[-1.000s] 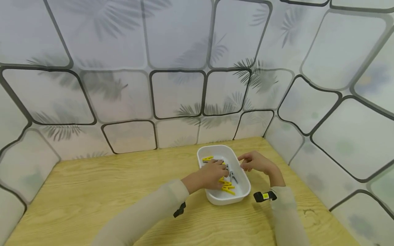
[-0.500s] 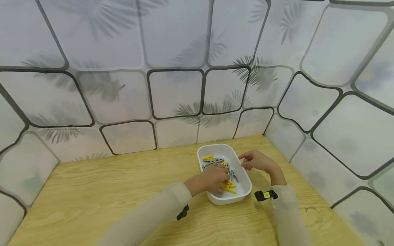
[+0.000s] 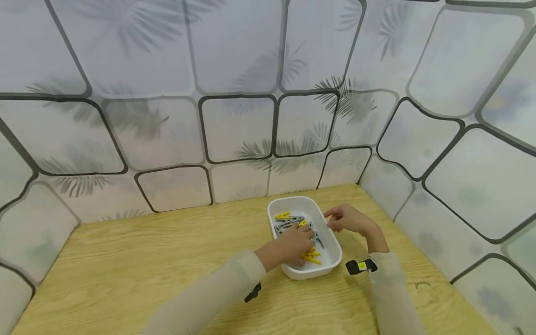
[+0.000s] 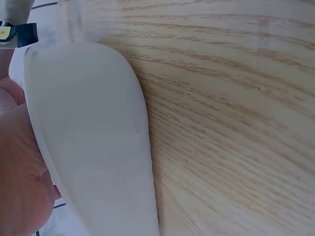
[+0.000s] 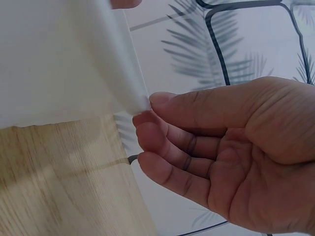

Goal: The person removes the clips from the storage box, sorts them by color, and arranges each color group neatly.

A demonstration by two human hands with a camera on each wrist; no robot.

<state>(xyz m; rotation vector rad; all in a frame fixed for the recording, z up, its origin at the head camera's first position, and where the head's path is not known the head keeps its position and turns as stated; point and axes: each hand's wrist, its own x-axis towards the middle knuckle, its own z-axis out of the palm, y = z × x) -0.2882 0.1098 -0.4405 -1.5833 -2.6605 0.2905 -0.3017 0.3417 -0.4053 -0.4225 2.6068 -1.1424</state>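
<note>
- Head view: I have a white, rounded-rectangular plastic tub (image 3: 307,274) standing on the pale wood-grain desk (image 3: 176,260). In it lie grey plastic clothes pegs (image 3: 293,222) and yellow plastic clothes pegs (image 3: 311,257), several crossing one another. My left grip (image 3: 293,245), a bare hand, reaches over the left rim and down among them; my right grip (image 3: 351,218), also bare, touches the tub's right side. I judge the step in hand to be picking among the pegs while the right steadies the tub. The next move seems to call for a clean pinch on one peg, with the tub kept level; crossed pegs could snag.
- Left wrist view: I get the tub's outer wall meeting the desk, which the head view barely gives. The left grip crosses the rim with its fingertips hidden, so I cannot tell whether it grasps a peg. A black strap with a yellow tag (image 4: 24,35) shows at the upper left.
- Right wrist view: I see the palm side, hidden from above: the thumb tip meets the rim, with bent fingers just below. Whether they pinch it or merely rest there, I cannot tell. No pegs show here; a leaf-patterned wall (image 5: 194,44) does.
</note>
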